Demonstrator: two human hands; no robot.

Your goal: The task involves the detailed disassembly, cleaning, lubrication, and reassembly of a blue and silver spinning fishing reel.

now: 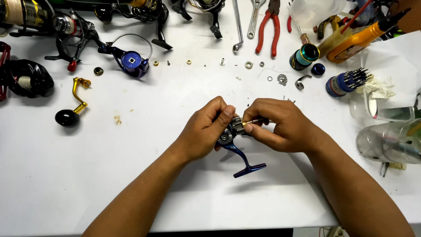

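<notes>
The fingers [226, 115] of the left hand [206, 129] are curled and clamped on a small blue reel body [232, 134], thumb pressed against its toothed metal top; the fingers [251, 128] of the right hand [280, 125] are pinched together on a thin pale stick-like tool [252, 121], whose tip meets the same ribbed, silvery part; the two hands nearly touch over it. The reel body is glossy blue metal with a round steel bearing face on its side, and a curved stem runs down to a flat T-shaped foot [249, 169] that hangs just above the white bench [131, 175]; the whole piece sits mid-bench, held clear of the surface.

Further out, a row of tiny parts lies beyond the hands: a brass nut [155, 62], a steel washer [248, 65], a thin wire ring [269, 79], and a bent grey clip [301, 81]; to the left lies a blue rotor [131, 61] with a wire bail arched over it, and nearer the edge a gold crank handle [74, 103] with a round black knob; a dark reel [26, 79] sits at the far left. At the top lie red-handled pliers [268, 26] and a chrome spanner [254, 17]; to the right stand a spool [304, 56] wound with teal line, a round blue holder of screwdriver bits [346, 81], an orange oil bottle [364, 37], and a clear plastic bottle [390, 140] on its side.
</notes>
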